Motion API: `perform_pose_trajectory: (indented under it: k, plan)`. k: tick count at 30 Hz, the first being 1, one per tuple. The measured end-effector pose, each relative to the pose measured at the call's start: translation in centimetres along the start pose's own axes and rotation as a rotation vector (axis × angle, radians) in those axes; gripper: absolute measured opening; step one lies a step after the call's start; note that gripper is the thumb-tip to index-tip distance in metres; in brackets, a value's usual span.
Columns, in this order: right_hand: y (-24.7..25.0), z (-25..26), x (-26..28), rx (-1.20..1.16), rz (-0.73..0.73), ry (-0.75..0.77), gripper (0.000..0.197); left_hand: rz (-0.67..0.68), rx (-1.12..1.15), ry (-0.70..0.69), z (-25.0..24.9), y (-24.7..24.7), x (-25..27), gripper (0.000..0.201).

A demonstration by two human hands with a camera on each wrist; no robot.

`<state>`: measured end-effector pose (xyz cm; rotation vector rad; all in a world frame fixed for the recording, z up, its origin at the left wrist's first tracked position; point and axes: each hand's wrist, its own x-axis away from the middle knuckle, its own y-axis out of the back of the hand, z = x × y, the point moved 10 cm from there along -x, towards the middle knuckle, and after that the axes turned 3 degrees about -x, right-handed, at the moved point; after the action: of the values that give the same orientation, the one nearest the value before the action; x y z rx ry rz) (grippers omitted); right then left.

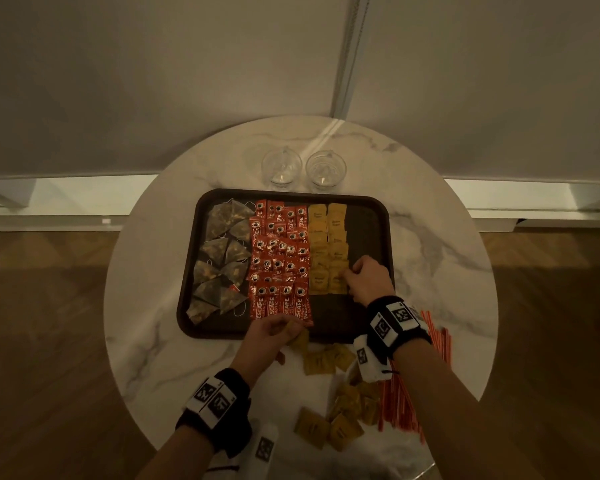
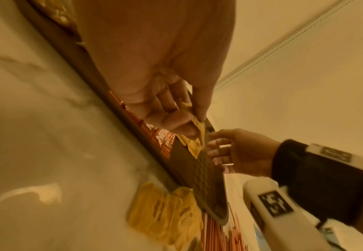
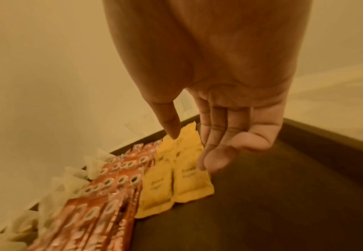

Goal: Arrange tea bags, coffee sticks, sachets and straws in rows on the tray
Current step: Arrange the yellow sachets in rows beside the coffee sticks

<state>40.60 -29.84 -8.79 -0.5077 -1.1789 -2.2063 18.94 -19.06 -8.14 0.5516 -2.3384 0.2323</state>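
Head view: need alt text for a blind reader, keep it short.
A dark tray on a round marble table holds columns of pyramid tea bags, red coffee sticks and yellow sachets. The right hand touches the sachet column; the left hand holds sachets at the tray's near edge.

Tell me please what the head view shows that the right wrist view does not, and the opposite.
Only the head view shows the left hand holding yellow sachets, two glasses, the straws and loose sachets on the table, off the tray. Only the right wrist view shows the right hand's fingers from below, loosely bent and holding nothing, their tips at the yellow sachet rows. Both show the right hand, the tray, the coffee sticks and the tea bags.
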Motion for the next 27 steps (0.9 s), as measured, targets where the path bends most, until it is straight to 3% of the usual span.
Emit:
perform_pose_trajectory:
  k: [2, 5, 7, 12, 16, 24, 27]
  plan:
    - [-0.3, 0.9, 1.8, -0.053, 0.049, 0.044, 0.013, 0.005, 0.003, -0.036, -1.1, 0.3, -0.1, 0.011]
    - [-3.3, 2.3, 6.2, -0.285, 0.317, 0.052, 0.018, 0.005, -0.045, -0.120, -3.3, 0.8, -0.5, 0.012]
    - [-4.4, 3.3, 8.5, -0.404, 0.395, 0.084, 0.019, 0.004, -0.070, -0.175, -4.8, 1.1, -0.6, 0.017]
    - [-3.7, 3.9, 10.2, -0.602, 0.292, 0.125, 0.012, -0.017, -0.069, -0.284, -7.9, 1.5, -0.3, 0.035]
    - [-3.2, 3.2, 10.8, -0.728, 0.274, 0.094, 0.008, -0.043, 0.025, -0.305, -8.5, 1.9, 0.0, 0.035]
    - [-2.5, 2.6, 11.3, -0.659, 0.254, 0.120, 0.008, -0.066, -0.046, -0.358, -9.1, 1.2, 1.0, 0.027]
    - [-2.5, 1.5, 10.9, -0.628, 0.213, 0.083, 0.009, -0.133, -0.097, -0.343, -7.9, 1.7, 0.3, 0.021]
